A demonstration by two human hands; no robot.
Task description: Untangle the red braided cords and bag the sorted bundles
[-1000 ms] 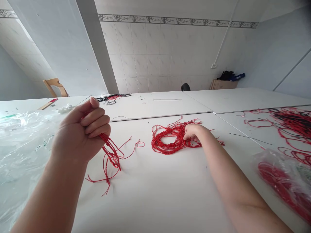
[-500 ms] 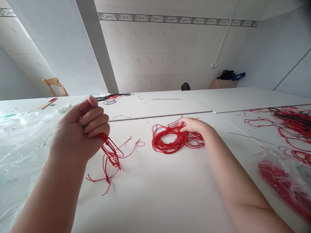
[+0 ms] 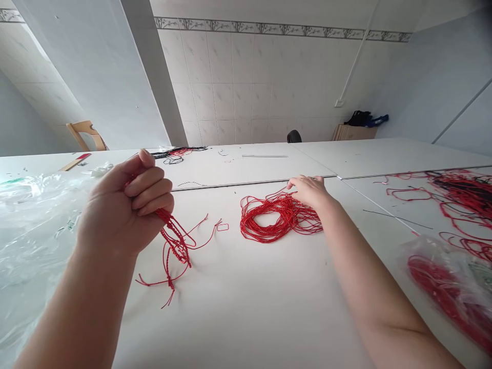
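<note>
My left hand [image 3: 132, 205] is raised at the left, its fingers wrapped round several braided red cords [image 3: 177, 241]. Their knotted ends hang below the fist towards the white table [image 3: 246, 307]. A looped bundle of red cord [image 3: 261, 233] lies on the table right of the middle. Over the far right part of that bundle is my right hand [image 3: 307, 190], palm down, with thumb and fingers apart. Its fingertips are just above or on the back strands; contact cannot be made out. A small red loop [image 3: 223, 227] lies between the held cords and the bundle.
Clear plastic bags [image 3: 38, 225] cover the left side. At the right are red and black cords [image 3: 465, 192] and a plastic bag of red cord [image 3: 449, 287]. Black cords [image 3: 172, 155] and a ruler [image 3: 265, 156] lie farther back. A wooden chair [image 3: 86, 134] stands behind.
My right hand has moved slightly up and away from the red bundle, and its fingers have spread from a pinch at the strands. My left hand has hardly moved.
</note>
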